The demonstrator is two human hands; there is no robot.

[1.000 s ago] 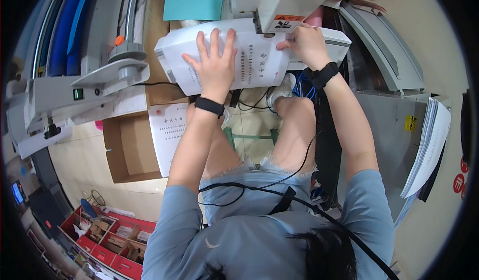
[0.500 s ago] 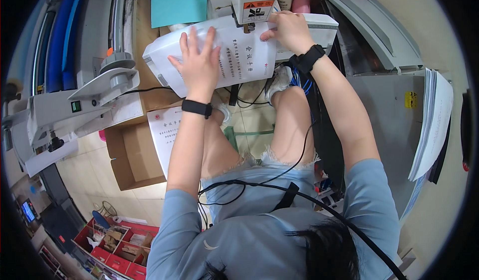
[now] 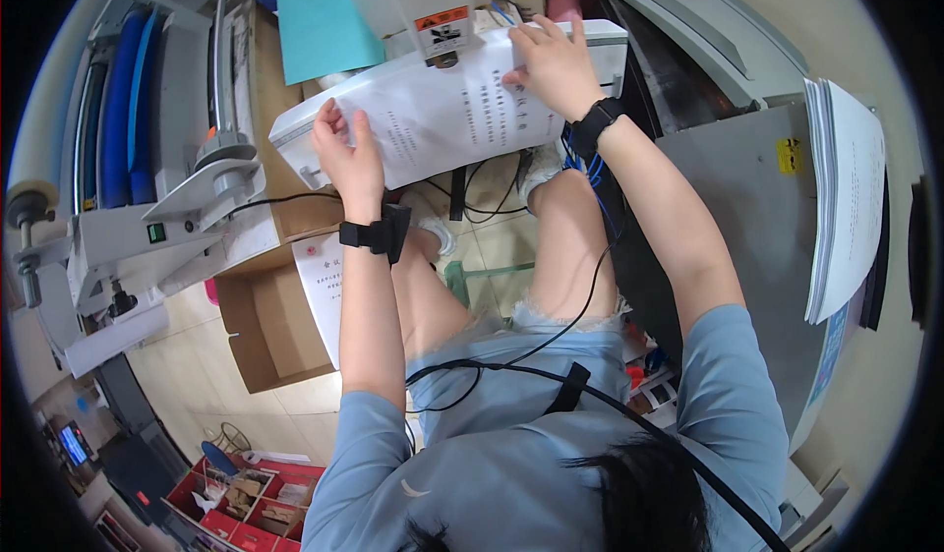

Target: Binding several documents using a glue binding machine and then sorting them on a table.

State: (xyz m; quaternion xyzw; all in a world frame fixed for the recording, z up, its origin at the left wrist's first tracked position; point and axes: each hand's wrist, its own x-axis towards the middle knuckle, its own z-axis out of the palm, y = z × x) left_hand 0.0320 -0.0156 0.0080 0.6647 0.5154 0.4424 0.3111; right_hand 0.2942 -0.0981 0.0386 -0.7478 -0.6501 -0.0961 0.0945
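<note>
A stack of white printed sheets [image 3: 447,119] lies on the sloping white bed [image 3: 607,65] of a white machine. The machine's head [image 3: 433,6], with an orange warning label, stands over the far edge of the stack. My right hand [image 3: 559,68] is open on the right part of the sheets, thumb and fingers spread. My left hand [image 3: 346,154] is at the sheets' left edge. Its fingers are half bent and the thumb stands apart from them. Whether it touches the paper there is hard to see. Both wrists wear black bands.
On the left stands a machine with blue rollers [image 3: 123,110]. Below it are an open cardboard box [image 3: 280,331] and another printed sheet [image 3: 322,287]. A turquoise sheet [image 3: 320,26] lies at the back. At right, a paper stack [image 3: 846,203] stands by a grey cabinet [image 3: 737,198]. A black cable [image 3: 629,409] crosses my lap.
My left hand has moved left and down off the sheets' face to their left edge, its fingers bending. The right hand stays on the right part. The view has shifted slightly.
</note>
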